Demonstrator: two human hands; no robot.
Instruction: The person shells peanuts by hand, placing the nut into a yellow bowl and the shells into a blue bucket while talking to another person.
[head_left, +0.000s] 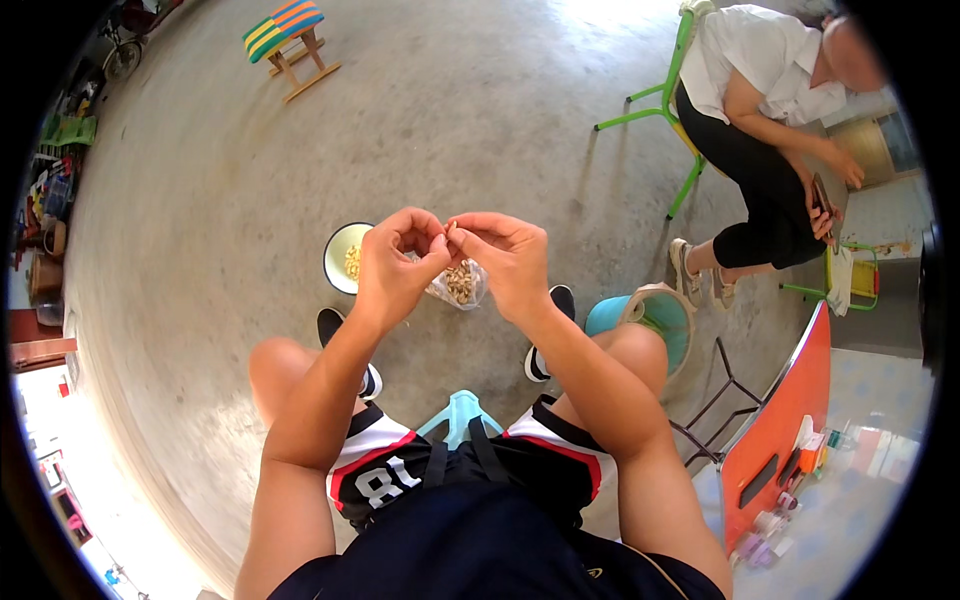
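My left hand and my right hand meet at their fingertips in front of me. Between the fingertips, a small pale piece, perhaps a nut or seed, is pinched and mostly hidden. Below the hands, a clear plastic bag on the concrete floor holds brownish pieces that look like shelled or unshelled nuts. To its left stands a white enamel bowl with a dark rim, holding pale yellow kernels. My left hand partly covers the bowl from above.
A light blue bin stands beside my right knee. At the right, a person sits on a green-framed chair, holding a phone. An orange-topped table bears small items. A striped folding stool stands at the upper left.
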